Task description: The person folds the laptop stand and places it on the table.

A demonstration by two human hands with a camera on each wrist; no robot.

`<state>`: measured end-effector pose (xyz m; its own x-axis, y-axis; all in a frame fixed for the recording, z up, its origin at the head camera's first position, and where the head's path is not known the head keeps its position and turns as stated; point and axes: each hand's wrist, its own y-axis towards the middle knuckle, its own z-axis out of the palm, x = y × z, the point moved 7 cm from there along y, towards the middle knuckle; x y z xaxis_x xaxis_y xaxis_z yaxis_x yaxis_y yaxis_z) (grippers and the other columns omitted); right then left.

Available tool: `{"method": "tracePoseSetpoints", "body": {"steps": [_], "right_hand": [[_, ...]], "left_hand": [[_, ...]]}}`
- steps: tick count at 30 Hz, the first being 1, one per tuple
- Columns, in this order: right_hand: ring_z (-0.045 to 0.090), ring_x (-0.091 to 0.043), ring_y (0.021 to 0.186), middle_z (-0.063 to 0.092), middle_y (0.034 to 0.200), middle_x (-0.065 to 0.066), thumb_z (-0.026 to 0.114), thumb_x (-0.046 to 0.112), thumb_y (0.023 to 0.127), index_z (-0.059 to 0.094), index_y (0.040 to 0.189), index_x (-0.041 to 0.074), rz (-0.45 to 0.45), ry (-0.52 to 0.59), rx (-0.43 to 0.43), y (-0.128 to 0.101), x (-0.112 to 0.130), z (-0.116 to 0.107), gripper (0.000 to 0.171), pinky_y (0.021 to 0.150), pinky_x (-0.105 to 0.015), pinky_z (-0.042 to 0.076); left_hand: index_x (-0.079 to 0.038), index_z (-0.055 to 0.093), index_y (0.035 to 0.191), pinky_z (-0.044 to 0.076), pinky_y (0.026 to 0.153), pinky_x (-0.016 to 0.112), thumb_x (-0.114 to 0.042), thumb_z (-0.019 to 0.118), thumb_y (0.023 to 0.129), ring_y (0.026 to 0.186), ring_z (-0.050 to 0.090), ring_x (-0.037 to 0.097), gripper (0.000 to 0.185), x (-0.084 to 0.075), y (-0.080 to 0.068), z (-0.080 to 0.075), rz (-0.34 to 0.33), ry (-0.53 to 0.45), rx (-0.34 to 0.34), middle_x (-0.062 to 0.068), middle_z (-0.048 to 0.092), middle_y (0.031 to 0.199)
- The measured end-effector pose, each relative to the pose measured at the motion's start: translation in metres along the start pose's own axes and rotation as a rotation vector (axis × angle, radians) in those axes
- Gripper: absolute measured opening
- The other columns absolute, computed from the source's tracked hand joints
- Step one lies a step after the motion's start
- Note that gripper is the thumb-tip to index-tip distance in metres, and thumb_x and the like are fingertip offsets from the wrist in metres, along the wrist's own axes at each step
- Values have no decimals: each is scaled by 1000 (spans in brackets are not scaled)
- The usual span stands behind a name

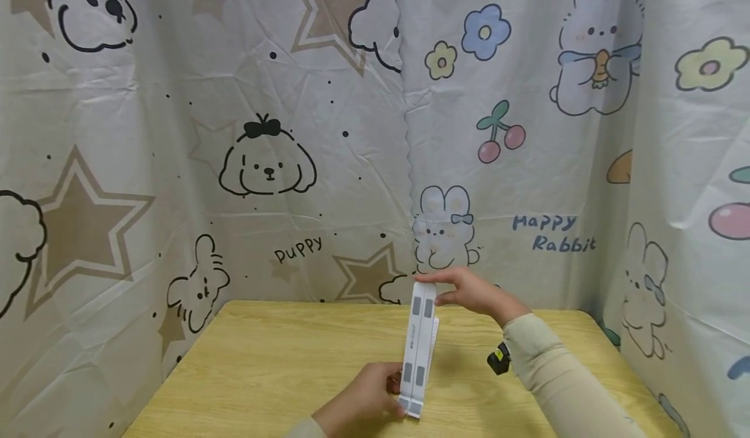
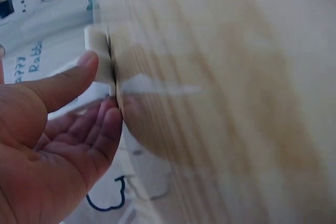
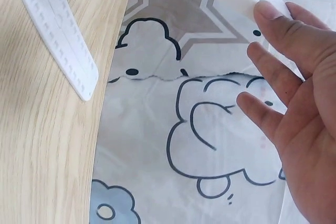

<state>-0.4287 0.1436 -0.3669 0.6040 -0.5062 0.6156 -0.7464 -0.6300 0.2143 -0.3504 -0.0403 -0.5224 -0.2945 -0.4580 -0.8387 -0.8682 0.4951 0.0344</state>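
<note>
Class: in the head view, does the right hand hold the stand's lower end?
No, the right hand is at the white stand's upper end.

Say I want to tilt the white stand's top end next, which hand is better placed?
Probably your right hand: it holds the raised top end of the white stand. Your left hand holds the bottom end, down by the table, so it seems better suited to steadying.

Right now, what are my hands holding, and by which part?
A white stand: your left hand grips its lower end, your right hand its upper end.
</note>
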Motion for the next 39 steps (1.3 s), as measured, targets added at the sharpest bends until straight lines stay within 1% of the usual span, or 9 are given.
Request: {"method": "tracePoseSetpoints", "body": {"steps": [5, 8, 12, 16, 22, 26, 29, 34, 39], "right_hand": [[56, -32, 133, 60, 146, -3, 79, 7, 87, 64, 141, 27, 14, 8, -17, -5, -5, -4, 59, 106, -48, 51], [58, -33, 131, 62, 143, -4, 79, 8, 87, 65, 139, 27, 34, 12, -32, -7, -8, -6, 57, 104, -49, 52], [58, -33, 132, 61, 144, -3, 79, 8, 87, 64, 140, 28, 31, 4, -31, -7, -6, -7, 58, 105, -50, 52], [55, -32, 135, 59, 147, 0, 77, 9, 90, 60, 144, 28, 8, -17, -24, -5, -6, -4, 61, 108, -52, 49], [53, -32, 137, 58, 148, 1, 76, 10, 91, 59, 145, 32, 3, 21, -25, -8, -8, -2, 61, 109, -52, 47], [56, -31, 134, 60, 145, 0, 78, 9, 88, 62, 142, 29, 2, 52, -30, -9, -9, -2, 59, 108, -50, 49], [58, -30, 132, 61, 144, -1, 79, 9, 87, 64, 141, 26, -3, 52, -34, -11, -8, -3, 58, 106, -48, 51], [60, -31, 130, 61, 144, -3, 80, 9, 86, 64, 140, 25, 0, 40, -57, -14, -7, -5, 59, 104, -47, 52], [62, -30, 127, 63, 142, -4, 81, 12, 87, 64, 139, 31, 71, 33, -97, -21, -12, -7, 58, 102, -49, 54]], "left_hand": [[-3, 71, 122, 56, 79, 24, 13, 88, 63, 84, 63, 10, 63, 3, 4, -5, -4, -35, 44, -3, 69, 89], [-5, 72, 119, 56, 79, 23, 12, 89, 65, 84, 63, 10, 59, 5, 5, -6, -12, -26, 49, -3, 69, 90], [0, 70, 119, 55, 80, 24, 13, 87, 66, 86, 63, 11, 57, 3, 2, -5, -4, 2, 21, -2, 70, 93], [5, 68, 117, 57, 81, 25, 9, 87, 68, 88, 64, 12, 52, -5, -6, 0, -8, 24, -14, 1, 71, 97], [-3, 71, 106, 54, 72, 25, -9, 96, 68, 82, 62, 10, 46, -16, -14, 10, -49, 39, -53, -1, 70, 92], [-8, 66, 97, 49, 64, 27, -25, 99, 65, 75, 55, 9, 49, -22, -18, 16, -52, 160, -108, -4, 63, 85], [-8, 63, 94, 46, 61, 27, -28, 100, 62, 71, 49, 9, 52, -25, -18, 17, -48, 279, -152, -4, 57, 82], [-7, 64, 92, 47, 59, 27, -20, 99, 60, 68, 49, 9, 49, -26, -18, 16, -43, 296, -184, -4, 57, 80], [-8, 67, 89, 49, 59, 26, -13, 98, 59, 66, 52, 8, 44, -25, -16, 14, -32, 248, -180, -5, 62, 77]]}}
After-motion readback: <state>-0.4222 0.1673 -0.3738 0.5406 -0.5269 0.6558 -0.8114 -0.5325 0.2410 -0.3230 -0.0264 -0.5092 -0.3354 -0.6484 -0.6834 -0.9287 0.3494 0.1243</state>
